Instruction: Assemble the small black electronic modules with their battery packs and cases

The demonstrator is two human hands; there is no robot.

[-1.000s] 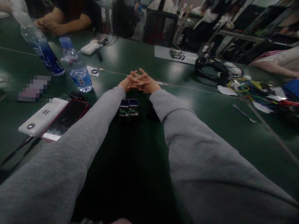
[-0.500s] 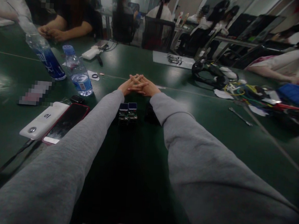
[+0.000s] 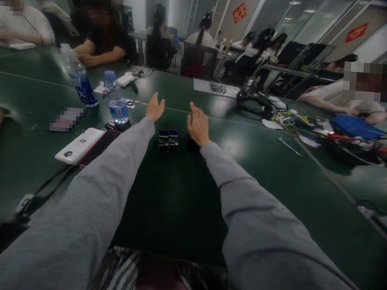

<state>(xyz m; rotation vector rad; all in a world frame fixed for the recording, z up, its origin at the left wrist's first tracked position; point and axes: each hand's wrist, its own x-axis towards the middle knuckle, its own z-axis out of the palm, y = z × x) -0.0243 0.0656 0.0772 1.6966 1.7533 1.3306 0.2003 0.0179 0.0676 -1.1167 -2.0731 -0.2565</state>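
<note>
My left hand (image 3: 155, 107) reaches out over the green table (image 3: 172, 197), fingers apart and nothing in it. To its right, with a gap between them, my right hand (image 3: 198, 124) is also stretched forward with fingers extended and empty. Just below and between the two hands stands a small electronic module (image 3: 169, 140) with two dark square panels on top and circuit boards under them. A dark object (image 3: 192, 146) sits beside it, partly hidden by my right hand. A small water bottle (image 3: 116, 101) with a blue cap stands left of my left hand.
At left are a larger bottle (image 3: 81, 82), a white power bank (image 3: 78, 146), a phone (image 3: 101, 146) and another phone (image 3: 67, 119). At right lie a wrench (image 3: 290, 147), a black headset-like object (image 3: 255, 100) and tangled cables (image 3: 299, 122). Several people sit around.
My hands, which were clasped with fingers interlaced, have come apart and opened. The camera view has tilted up a little and shifted.
</note>
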